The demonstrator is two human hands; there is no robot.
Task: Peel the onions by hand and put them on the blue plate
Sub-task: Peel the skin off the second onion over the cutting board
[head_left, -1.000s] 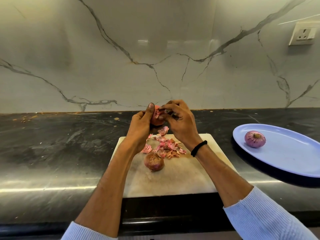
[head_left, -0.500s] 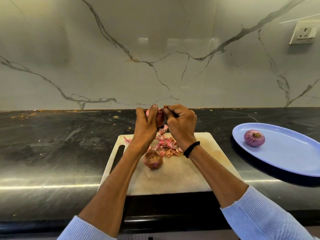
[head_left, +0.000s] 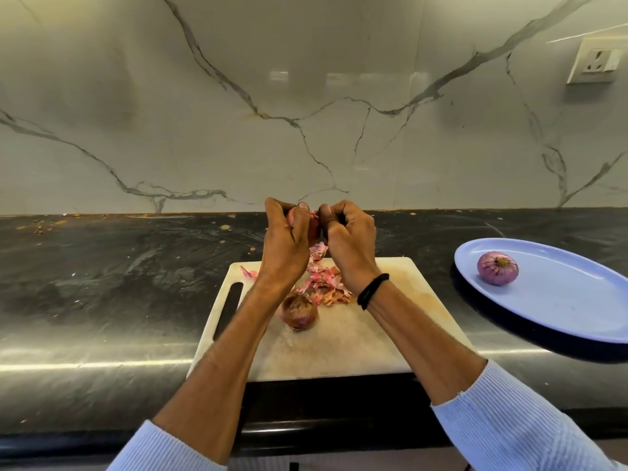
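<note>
- Sleeves (head_left: 509,423), pale blue and ribbed, are pushed up both forearms, nearer than the cutting board (head_left: 339,351).
- Cutting board, pale and stained, lies on the dark counter (head_left: 102,283) with its handle slot on the left side.
- Unpeeled onion (head_left: 299,311) sits on the board, left of its middle, partly behind the left forearm.
- Peel scraps (head_left: 324,283), pink and papery, lie heaped on the board just beyond that onion.
- Black band (head_left: 372,290) circles the right wrist above the board.
- Left hand (head_left: 287,246) is raised over the board's far edge, fingers wrapped round the held onion (head_left: 314,229).
- Right hand (head_left: 350,243) is beside it, fingers curled, thumb and fingertips pinching at the top of the held onion.
- Blue plate (head_left: 560,311) stands on the counter well right of the board, carrying one peeled onion (head_left: 498,268) near its far left rim.
- Marble wall (head_left: 306,96) rises behind the board, with a socket (head_left: 593,62) far up to the right.
</note>
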